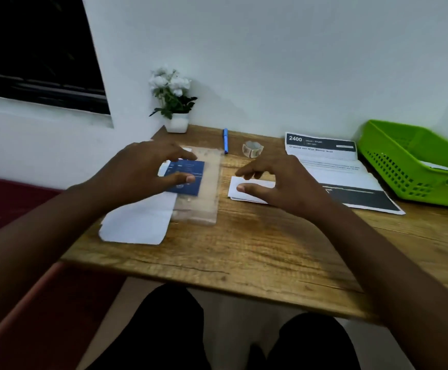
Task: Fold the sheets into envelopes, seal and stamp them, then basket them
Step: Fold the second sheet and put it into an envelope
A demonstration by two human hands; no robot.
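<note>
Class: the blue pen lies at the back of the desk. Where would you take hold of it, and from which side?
Pinch the blue pen across the middle of its barrel, coming from above. It lies flat on the wooden desk, pointing roughly toward the wall, with both long sides free. The sticker roll sits apart on its right, so the fingers probably have room.

The light is dim and even, with a cool grey cast on the wall (271, 62). The window (36, 49) is black. Shadows on the desk (257, 249) are faint. Both hands, left (140, 172) and right (279, 182), are motion-blurred. The basket (415, 164) smears and bends at the wide-angle edge.
</note>
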